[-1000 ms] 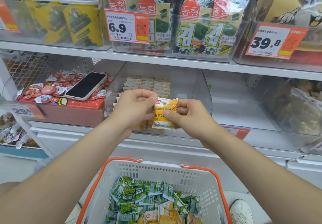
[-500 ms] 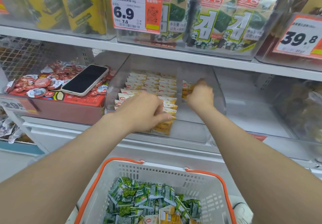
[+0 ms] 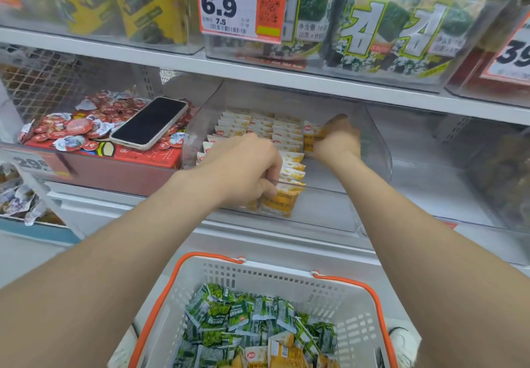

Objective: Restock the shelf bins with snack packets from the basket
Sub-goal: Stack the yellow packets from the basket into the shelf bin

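Observation:
A clear shelf bin [image 3: 375, 149] on the middle shelf holds rows of yellow snack packets [image 3: 275, 129] standing upright. My left hand [image 3: 243, 167] reaches over the bin's front rim, its fingers curled round the front packets of a row. My right hand [image 3: 338, 138] is deeper inside, on the right side of the bin, pinching one yellow packet [image 3: 311, 138] beside the rows. Below my arms is a white basket [image 3: 258, 271] with orange handles. It holds several green packets [image 3: 238, 316] and a few yellow ones [image 3: 284, 353].
A phone [image 3: 149, 122] lies on red jelly cups [image 3: 74, 127] in the bin to the left. Seaweed packs [image 3: 387, 23] and a 6.9 price tag [image 3: 238, 0] fill the shelf above. Another clear bin [image 3: 487, 167] stands to the right. A shoe [image 3: 401, 342] shows beside the basket.
Both hands held one yellow packet in front of the bin a second ago. My right hand has carried it into the bin's right side, and my left hand has dropped onto the front packets.

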Demonstrator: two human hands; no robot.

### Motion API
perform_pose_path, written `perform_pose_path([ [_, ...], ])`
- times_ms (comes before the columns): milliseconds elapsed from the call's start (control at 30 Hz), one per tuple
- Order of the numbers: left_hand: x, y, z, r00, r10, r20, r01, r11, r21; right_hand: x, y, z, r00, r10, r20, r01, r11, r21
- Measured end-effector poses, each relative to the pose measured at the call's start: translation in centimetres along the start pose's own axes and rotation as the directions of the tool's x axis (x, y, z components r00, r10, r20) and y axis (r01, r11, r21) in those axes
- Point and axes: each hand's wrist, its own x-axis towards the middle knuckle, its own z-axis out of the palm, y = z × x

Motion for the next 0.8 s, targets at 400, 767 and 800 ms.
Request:
perform_pose_path([
  [400, -5.0, 1.4, -0.3, 0.994, 0.037, 0.100, -0.032, 0.998, -0.059, -5.4, 1.1, -1.9, 0.998, -0.041, 0.049, 0.044, 0.997, -0.058],
  [767, -3.1, 0.6, -1.7, 0.971, 0.115, 0.210, -0.089, 0.988, -0.129, -0.5, 0.5, 1.1, 0.991, -0.027, 0.129, 0.061, 0.961, -0.270],
  [800, -2.9, 0.7, -1.5, 0.976, 0.115, 0.186, -0.097, 0.990, -0.104, 0.1, 0.6, 1.4, 0.991, -0.023, 0.132, 0.060, 0.957, -0.284],
])
